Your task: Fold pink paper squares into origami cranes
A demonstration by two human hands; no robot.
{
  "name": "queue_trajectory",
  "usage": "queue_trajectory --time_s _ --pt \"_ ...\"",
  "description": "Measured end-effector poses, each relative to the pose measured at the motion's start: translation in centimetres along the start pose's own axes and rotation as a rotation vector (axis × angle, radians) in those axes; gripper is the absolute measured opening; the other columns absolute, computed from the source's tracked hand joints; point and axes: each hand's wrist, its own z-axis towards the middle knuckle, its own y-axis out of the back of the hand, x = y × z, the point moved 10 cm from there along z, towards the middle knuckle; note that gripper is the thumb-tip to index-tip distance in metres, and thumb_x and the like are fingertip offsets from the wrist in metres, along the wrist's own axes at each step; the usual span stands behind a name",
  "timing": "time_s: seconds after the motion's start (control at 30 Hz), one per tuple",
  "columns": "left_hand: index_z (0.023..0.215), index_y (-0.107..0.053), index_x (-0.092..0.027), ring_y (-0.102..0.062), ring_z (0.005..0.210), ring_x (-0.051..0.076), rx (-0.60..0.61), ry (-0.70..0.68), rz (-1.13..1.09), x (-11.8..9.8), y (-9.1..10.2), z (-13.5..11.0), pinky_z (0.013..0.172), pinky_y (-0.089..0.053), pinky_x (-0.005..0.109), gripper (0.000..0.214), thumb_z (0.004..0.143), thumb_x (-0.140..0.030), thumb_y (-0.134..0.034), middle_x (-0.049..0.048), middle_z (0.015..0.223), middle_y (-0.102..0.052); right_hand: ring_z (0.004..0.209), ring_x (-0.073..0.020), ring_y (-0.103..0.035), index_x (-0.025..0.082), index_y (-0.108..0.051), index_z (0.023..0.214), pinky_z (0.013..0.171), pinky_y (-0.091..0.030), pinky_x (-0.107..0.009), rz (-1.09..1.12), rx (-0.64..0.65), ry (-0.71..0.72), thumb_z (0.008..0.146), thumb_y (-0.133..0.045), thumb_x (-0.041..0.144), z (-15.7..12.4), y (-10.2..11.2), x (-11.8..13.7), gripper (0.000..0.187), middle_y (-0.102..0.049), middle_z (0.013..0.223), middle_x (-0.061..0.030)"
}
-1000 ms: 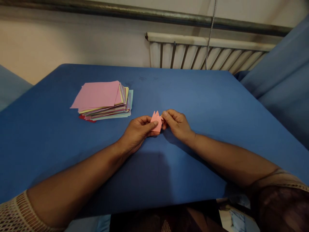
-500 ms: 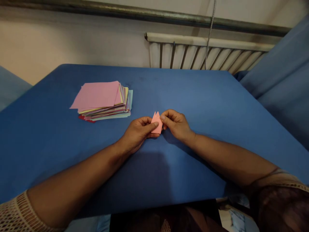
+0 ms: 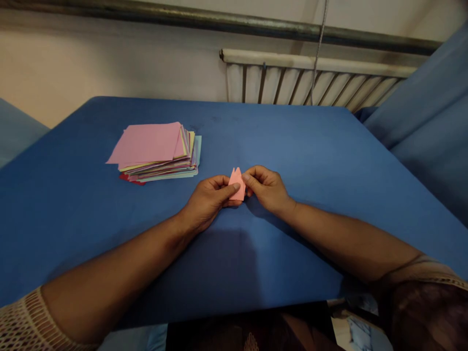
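Observation:
A small folded pink paper piece with two points at its top is held just above the blue table near the middle. My left hand pinches its left side with thumb and fingers closed. My right hand pinches its right edge, fingers curled. Both forearms rest on the table. Part of the paper is hidden behind my fingers.
A stack of coloured paper squares, pink sheet on top, lies on the table to the left of my hands. A radiator stands against the wall behind the table. Blue-covered surfaces flank the table at left and right.
The small flap sticking out at the paper's right side has been pressed in by my right fingers. Hands and paper otherwise stay in the same place.

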Motion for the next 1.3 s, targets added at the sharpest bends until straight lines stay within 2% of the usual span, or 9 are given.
queue_trajectory --time_s 0.1,0.3,0.53,0.77,0.97,1.23,1.3 --pt "0.080 -0.068 -0.015 -0.065 0.074 0.012 -0.013 -0.033 0.010 -0.4 0.2 0.0 0.065 -0.054 0.022 0.028 0.069 -0.036 -0.083 0.0026 0.081 -0.069 0.053 -0.0097 -0.052 0.021 -0.057 0.073 0.055 -0.043 -0.026 -0.001 0.020 -0.003 0.085 -0.060 0.053 -0.1 -0.3 0.0 0.035 -0.056 0.058 0.0041" --pt "0.077 -0.069 -0.014 -0.064 0.070 0.010 -0.056 -0.058 -0.002 -0.8 0.5 -0.1 0.066 -0.053 0.021 0.030 0.066 -0.036 -0.086 0.0006 0.077 -0.068 0.058 -0.0095 -0.053 0.021 -0.060 0.076 0.058 -0.044 -0.026 0.045 0.004 -0.009 0.072 -0.075 0.048 -0.2 -0.5 -0.4 0.032 -0.061 0.067 0.0039" --pt "0.080 -0.070 -0.015 -0.063 0.071 0.011 -0.021 -0.106 0.070 -1.2 0.1 -0.1 0.068 -0.053 0.024 0.027 0.068 -0.036 -0.084 0.0007 0.079 -0.068 0.058 -0.0099 -0.052 0.020 -0.061 0.070 0.058 -0.043 -0.026 -0.007 -0.044 0.018 0.078 -0.070 0.044 0.0 0.2 0.0 0.027 -0.060 0.064 0.0029" --pt "0.077 -0.069 -0.016 -0.062 0.065 0.011 -0.036 -0.124 0.178 -1.5 0.3 -0.1 0.067 -0.051 0.025 0.025 0.070 -0.036 -0.081 0.0011 0.076 -0.068 0.059 -0.0101 -0.053 0.020 -0.062 0.078 0.057 -0.043 -0.026 0.002 -0.033 0.011 0.076 -0.072 0.043 -0.2 0.2 0.0 0.025 -0.061 0.068 0.0027" --pt "0.074 -0.068 -0.016 -0.061 0.059 0.011 -0.028 -0.123 0.237 -1.6 0.0 -0.4 0.061 -0.048 0.024 0.022 0.069 -0.034 -0.079 0.0008 0.070 -0.068 0.059 -0.0106 -0.053 0.021 -0.059 0.068 0.058 -0.045 -0.026 -0.034 -0.054 0.046 0.080 -0.067 0.043 -0.2 0.5 0.8 0.026 -0.059 0.063 0.0027" --pt "0.077 -0.068 -0.016 -0.061 0.060 0.011 -0.050 -0.161 0.203 -1.9 0.5 -0.2 0.064 -0.050 0.026 0.024 0.069 -0.035 -0.079 0.0012 0.073 -0.068 0.057 -0.0115 -0.053 0.020 -0.060 0.072 0.058 -0.044 -0.028 -0.087 -0.007 0.042 0.089 -0.054 0.055 -0.3 0.3 1.0 0.039 -0.057 0.061 0.0017" --pt "0.077 -0.068 -0.016 -0.061 0.060 0.011 -0.071 -0.174 0.188 -2.0 0.8 -0.1 0.064 -0.050 0.026 0.026 0.069 -0.037 -0.080 0.0010 0.072 -0.068 0.059 -0.0113 -0.054 0.020 -0.061 0.075 0.059 -0.044 -0.027 -0.059 0.001 0.036 0.087 -0.057 0.056 -0.3 0.1 0.8 0.038 -0.059 0.064 0.0013"
